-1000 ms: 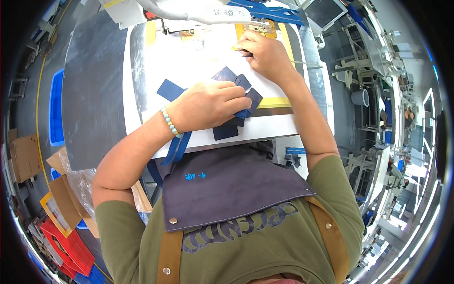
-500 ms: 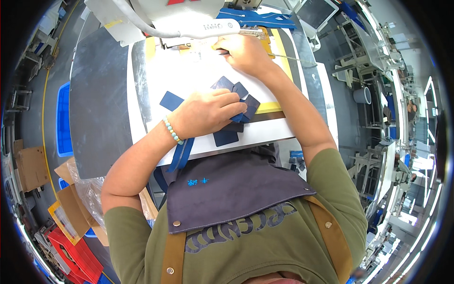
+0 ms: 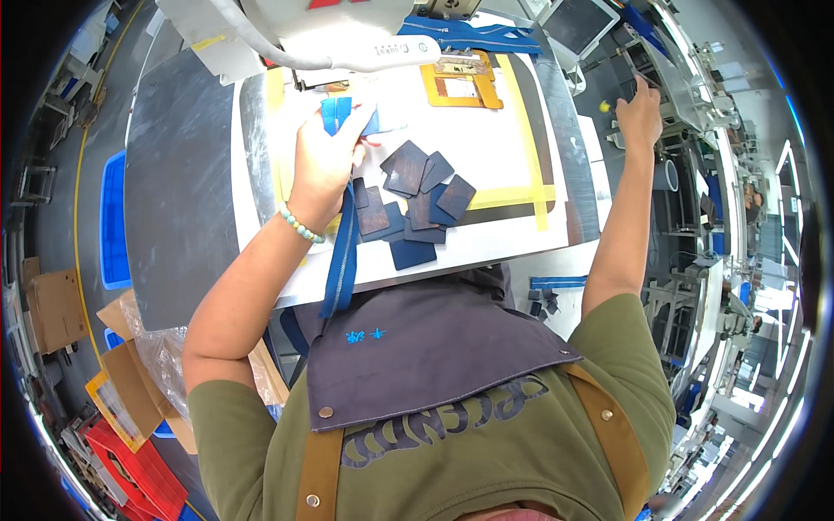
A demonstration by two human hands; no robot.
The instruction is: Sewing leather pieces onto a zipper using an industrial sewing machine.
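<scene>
My left hand is closed on a blue zipper, below the white machine head. One end of the zipper shows above my fingers; the other hangs down over the table's front edge. Beside my fingertips a small blue piece shows in part, washed out by glare. A loose pile of dark blue square patches lies on the white work surface, to the right of my left wrist. My right hand is off to the right, beyond the table edge, fingers apart. A tiny yellow thing appears beside it, apart from the fingers.
The white machine head overhangs the table. A yellow frame sits under its right side, with more blue zippers behind. Left of the table stands a blue bin; cardboard boxes and a red crate are lower left.
My left hand has left the patches and moved up and left, with the zipper in it. My right hand has gone from below the machine head to the far right, uncovering the yellow frame.
</scene>
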